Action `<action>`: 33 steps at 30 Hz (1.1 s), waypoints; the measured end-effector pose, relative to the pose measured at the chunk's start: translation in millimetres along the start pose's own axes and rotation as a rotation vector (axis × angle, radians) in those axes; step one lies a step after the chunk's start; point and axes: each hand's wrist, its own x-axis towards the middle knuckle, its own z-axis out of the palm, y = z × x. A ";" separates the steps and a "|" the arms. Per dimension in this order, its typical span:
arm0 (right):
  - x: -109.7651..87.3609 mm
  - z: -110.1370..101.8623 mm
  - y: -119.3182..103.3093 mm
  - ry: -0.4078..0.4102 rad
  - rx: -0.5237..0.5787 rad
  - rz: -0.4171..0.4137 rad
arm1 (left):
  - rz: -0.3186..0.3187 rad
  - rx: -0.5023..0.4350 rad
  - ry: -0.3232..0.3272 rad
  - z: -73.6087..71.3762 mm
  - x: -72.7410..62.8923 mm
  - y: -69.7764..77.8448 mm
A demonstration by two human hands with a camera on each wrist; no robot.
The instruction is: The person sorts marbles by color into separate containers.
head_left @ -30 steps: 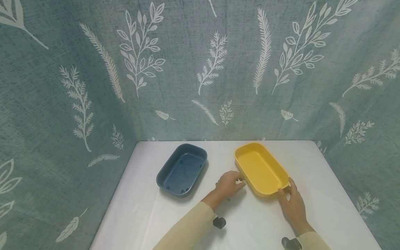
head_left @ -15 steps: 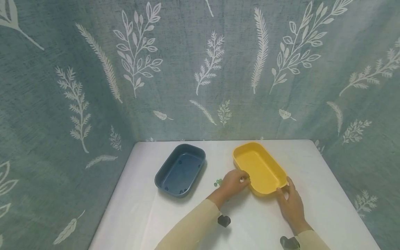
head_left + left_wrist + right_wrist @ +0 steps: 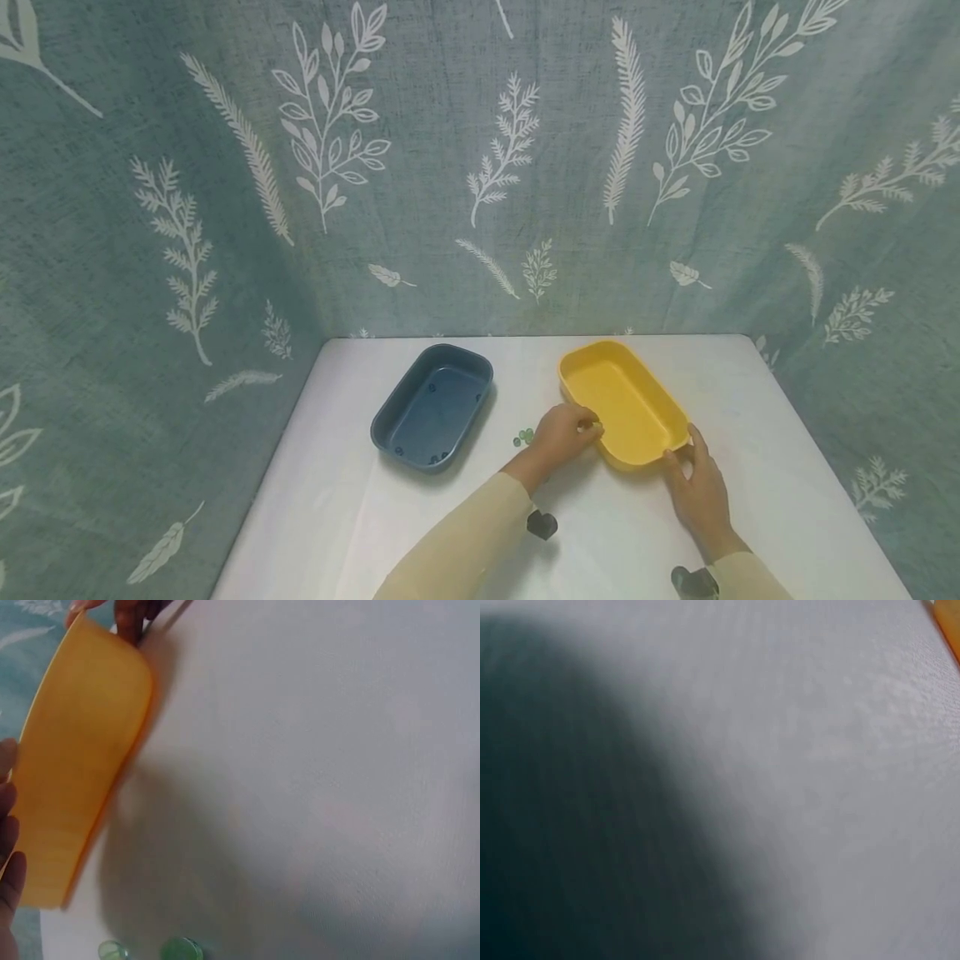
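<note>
White bench [image 3: 750, 467]: both hands, left [image 3: 561, 435] and right [image 3: 697, 492], grip the yellow tray [image 3: 622, 404]; only the left wrist view resolves green beads [image 3: 182, 949] beside it.

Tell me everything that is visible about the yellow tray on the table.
The yellow tray is a shallow oblong dish with rounded corners and a raised rim, apparently smooth plastic. It looks empty and sits flat on the white table, angled, to the right of the blue tray. The left hand touches its near left rim, and the right hand holds its near right corner.
</note>
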 end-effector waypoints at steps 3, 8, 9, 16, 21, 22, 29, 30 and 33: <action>1.5 -1.2 0.8 0.002 -0.002 0.003 | -0.023 0.001 -0.009 1.2 2.6 1.1; 0.6 -0.2 0.4 0.004 -0.004 0.008 | -0.041 0.012 -0.028 1.7 2.0 1.1; 0.6 -0.2 0.1 0.002 -0.004 0.010 | -0.040 0.017 -0.030 1.6 2.1 1.2; 1.2 -0.4 -0.3 -0.019 0.000 0.021 | -0.001 0.052 -0.024 0.3 0.8 0.1; 3.1 0.4 4.1 -0.012 -0.002 0.012 | 0.024 0.055 -0.011 -2.2 -3.2 -2.2; 3.4 0.6 4.8 -0.013 -0.004 0.015 | 0.029 0.055 -0.007 -3.0 -4.5 -3.2; 3.7 1.2 4.6 -0.046 -0.022 0.065 | 0.085 0.060 0.018 -8.4 -18.1 -13.9; 3.4 1.3 4.1 -0.050 -0.022 0.071 | 0.086 0.062 0.016 -9.1 -20.6 -15.6; 2.6 1.2 2.7 -0.058 -0.021 0.077 | 0.069 0.085 -0.003 -11.6 -29.1 -19.8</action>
